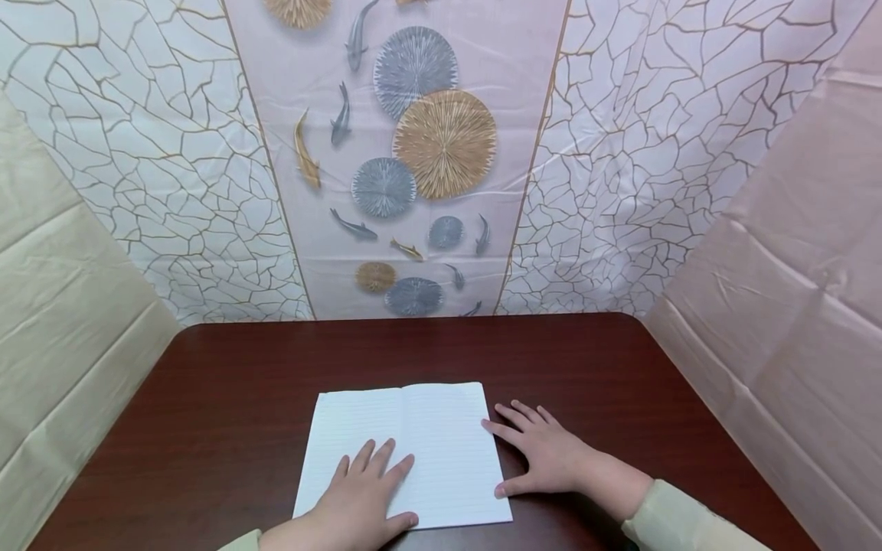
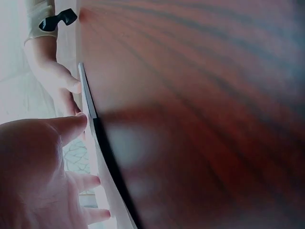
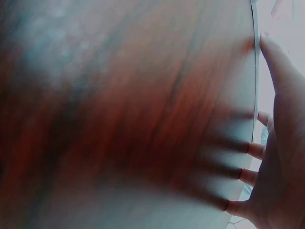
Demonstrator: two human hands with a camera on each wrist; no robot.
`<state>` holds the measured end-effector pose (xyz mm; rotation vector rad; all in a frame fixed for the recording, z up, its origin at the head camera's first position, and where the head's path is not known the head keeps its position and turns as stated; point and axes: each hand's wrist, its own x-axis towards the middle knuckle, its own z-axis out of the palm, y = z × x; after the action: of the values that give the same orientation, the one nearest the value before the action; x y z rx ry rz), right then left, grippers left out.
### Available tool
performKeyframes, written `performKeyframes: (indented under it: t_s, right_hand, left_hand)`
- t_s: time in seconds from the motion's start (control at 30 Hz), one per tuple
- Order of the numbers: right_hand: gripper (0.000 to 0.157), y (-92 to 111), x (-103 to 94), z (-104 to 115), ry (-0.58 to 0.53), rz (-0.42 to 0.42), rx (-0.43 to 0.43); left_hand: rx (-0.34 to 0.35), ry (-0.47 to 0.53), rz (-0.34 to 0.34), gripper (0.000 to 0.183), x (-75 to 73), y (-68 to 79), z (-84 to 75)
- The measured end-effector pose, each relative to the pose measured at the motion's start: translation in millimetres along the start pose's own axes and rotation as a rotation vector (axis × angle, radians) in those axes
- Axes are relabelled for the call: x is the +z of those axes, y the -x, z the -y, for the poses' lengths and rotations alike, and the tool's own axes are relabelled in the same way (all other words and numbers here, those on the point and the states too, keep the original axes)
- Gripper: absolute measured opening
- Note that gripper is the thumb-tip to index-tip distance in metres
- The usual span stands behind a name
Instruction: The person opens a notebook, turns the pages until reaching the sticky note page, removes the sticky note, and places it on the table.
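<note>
Because an open notebook is laid flat on the dark worktop, toward the person's side, both lined pages can presumably be reached without stretching; the left page is partly covered by the left hand, whose fingers are spread wide, with nothing gripped between them; its thumb is set near the lower end of the middle fold, so that the paper seems to be pressed down and steadied from the near side; across from it, the right hand is placed by the outer edge of the right page, its fingers likewise splayed and nothing pinched; that edge is met by the tips of thumb and forefinger, while the other fingers appear to be rested on the worktop; by this stance, sideways sliding is probably guarded against; behind the worktop, a patterned cloth is hung, perhaps so that the surroundings are screened off.
</note>
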<state>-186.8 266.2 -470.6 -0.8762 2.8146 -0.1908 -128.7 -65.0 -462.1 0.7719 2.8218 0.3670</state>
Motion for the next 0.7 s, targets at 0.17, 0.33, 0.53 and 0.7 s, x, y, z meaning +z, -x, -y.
performKeyframes:
  t_s: [0.17,0.33,0.53,0.7]
  right_hand:
    - [0.099,0.3,0.0,0.0,-0.005,-0.005,0.0]
    - [0.1,1.0,-0.7,0.4,-0.01,-0.001,0.003]
    - [0.106,1.1,-1.7,-0.3,-0.012,0.006,-0.004]
    - [0.112,1.5,-2.2,1.3,-0.016,0.006,-0.008]
  left_hand:
    - [-0.01,0.018,0.024,0.076,1.5,-1.6,0.0]
    - [-0.014,0.026,0.037,0.075,4.4,-2.4,1.2]
    - [-0.016,0.031,0.041,0.075,5.2,-2.6,2.7]
    - [-0.017,0.026,0.034,0.075,4.4,-1.8,1.6]
